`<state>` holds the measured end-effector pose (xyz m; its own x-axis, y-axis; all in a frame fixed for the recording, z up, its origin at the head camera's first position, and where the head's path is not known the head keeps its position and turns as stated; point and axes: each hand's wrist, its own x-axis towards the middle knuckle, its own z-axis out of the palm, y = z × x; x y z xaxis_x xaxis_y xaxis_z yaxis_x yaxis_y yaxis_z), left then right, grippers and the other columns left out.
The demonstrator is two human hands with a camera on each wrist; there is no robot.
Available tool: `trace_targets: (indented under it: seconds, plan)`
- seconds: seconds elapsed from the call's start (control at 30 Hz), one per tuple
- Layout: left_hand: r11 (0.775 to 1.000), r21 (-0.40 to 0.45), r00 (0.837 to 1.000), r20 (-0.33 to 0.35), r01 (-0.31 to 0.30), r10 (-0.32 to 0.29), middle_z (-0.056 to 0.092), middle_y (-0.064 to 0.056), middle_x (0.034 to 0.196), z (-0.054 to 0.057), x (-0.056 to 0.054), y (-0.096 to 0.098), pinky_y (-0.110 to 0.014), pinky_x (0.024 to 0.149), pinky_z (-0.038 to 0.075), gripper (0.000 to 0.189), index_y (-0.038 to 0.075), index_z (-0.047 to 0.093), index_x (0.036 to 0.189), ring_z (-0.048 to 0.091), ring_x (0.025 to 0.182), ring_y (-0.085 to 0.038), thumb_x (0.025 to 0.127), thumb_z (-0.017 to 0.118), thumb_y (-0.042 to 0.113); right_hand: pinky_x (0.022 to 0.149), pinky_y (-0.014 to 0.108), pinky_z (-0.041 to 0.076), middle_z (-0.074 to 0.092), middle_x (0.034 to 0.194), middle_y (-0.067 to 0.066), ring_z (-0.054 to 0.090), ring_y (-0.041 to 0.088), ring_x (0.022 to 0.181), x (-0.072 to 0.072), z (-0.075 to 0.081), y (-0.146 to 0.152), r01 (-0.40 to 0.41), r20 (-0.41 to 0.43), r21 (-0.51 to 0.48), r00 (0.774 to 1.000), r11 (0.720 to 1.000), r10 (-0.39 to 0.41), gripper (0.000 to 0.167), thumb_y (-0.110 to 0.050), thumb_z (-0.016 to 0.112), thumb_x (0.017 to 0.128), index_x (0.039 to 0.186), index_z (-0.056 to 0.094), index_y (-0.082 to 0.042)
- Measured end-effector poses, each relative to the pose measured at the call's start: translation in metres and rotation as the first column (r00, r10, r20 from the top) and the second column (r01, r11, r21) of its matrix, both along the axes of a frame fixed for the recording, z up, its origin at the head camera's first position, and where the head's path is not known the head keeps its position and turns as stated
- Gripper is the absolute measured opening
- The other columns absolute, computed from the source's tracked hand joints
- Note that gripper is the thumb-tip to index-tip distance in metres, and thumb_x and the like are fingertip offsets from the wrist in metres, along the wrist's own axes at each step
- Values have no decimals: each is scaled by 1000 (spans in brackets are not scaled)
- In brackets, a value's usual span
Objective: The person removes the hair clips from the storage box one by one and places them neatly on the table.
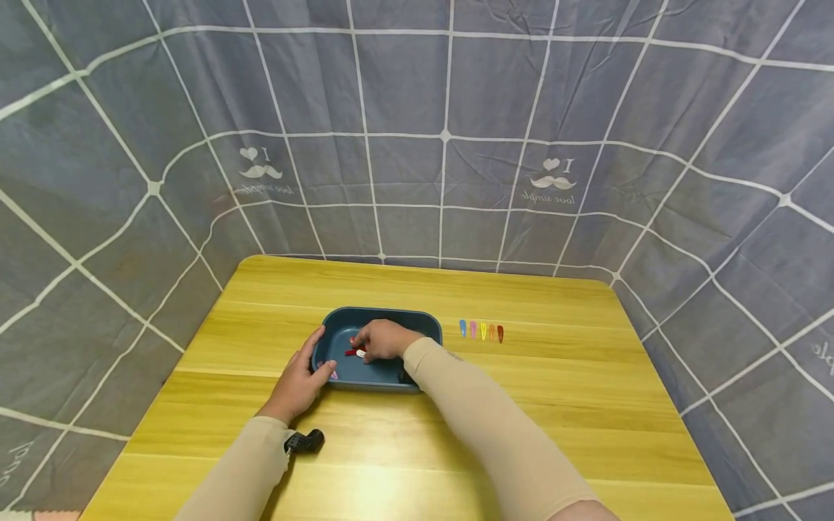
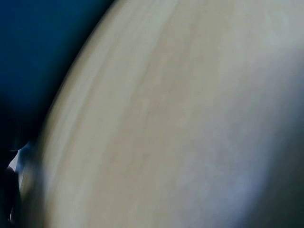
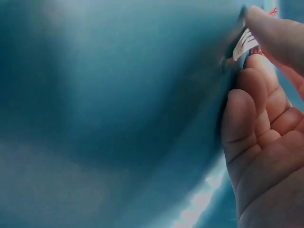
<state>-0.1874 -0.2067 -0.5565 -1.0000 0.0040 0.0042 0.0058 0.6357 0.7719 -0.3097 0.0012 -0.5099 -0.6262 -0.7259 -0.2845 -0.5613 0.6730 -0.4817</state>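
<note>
A dark blue plastic tub stands on the wooden table. My left hand rests at its left end, with fingers fairly straight along the outer side and the thumb over the rim. Inside the tub, my right hand reaches down with curled fingers. Between its thumb and forefinger shows a white hair clip, pinched near one end. Red clips lie beside those fingertips. A pinkish-purple clip lies near my left thumb. Part of the tub's inside is hidden by my right hand.
To the right of the tub, several snap hair clips lie in a row, among them a blue clip, a yellow clip and a red clip. A grey checked curtain surrounds the wooden table.
</note>
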Motion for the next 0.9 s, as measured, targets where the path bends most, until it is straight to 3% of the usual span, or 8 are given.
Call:
trace_targets:
  seconds: [0.47,0.67,0.9]
  plan:
    - [1000,-4,1000,-12,-4,4,33,-23,169,-2,1,0,-75,115,36,76,31,19,170,39,150,-51,107,60,39,78,16,50,80,102,-7,60,2,80,-1,-5,-4,36,-27,-23,999,999,-36,21,-19,81,94,115,83,-17]
    - [1000,-1,1000,-15,-4,4,33,-22,170,-2,0,1,-74,116,35,76,31,19,170,39,151,-50,107,60,41,85,17,53,80,112,-8,66,2,92,-1,-7,-4,28,-58,-11,998,1000,-29,18,-20,80,95,113,84,-18]
    - [1000,1,1000,-12,-4,4,34,-23,169,-2,0,0,-74,116,36,76,31,19,170,40,150,-50,106,60,40,81,17,52,80,106,-6,64,4,87,-2,-10,-5,36,-86,-18,996,999,-38,15,-18,78,96,110,84,-16]
